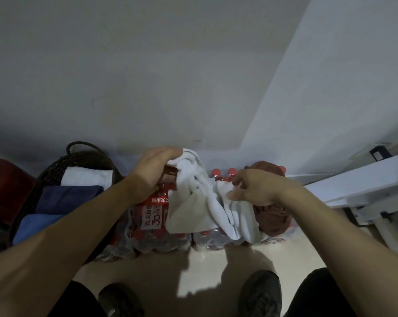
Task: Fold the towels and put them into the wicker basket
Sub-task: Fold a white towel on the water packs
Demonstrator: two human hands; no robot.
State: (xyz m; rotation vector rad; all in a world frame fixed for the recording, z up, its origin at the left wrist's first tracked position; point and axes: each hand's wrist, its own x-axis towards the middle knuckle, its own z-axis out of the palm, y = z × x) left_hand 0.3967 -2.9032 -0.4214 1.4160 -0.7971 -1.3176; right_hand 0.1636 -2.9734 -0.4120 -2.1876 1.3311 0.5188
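Standing over shrink-wrapped water bottles [161,236], we hold a crumpled white towel [200,197] above them: our right hand [259,191] pinches one end, our left hand [156,168] grips the other. A brown towel [271,216] lies alongside. Leftward, the basket [56,165] holds folded towels [67,197].

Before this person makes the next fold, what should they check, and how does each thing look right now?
1. Left hand grips the white towel: ok.
2. Right hand pinches the towel's other end: ok.
3. Towel spread flat for folding: not ok, it hangs bunched and twisted over the packs of water bottles.
4. Room left in the wicker basket, which already holds folded towels: cannot tell.
5. Brown towel out of the way: not ok, it lies right against the white one.
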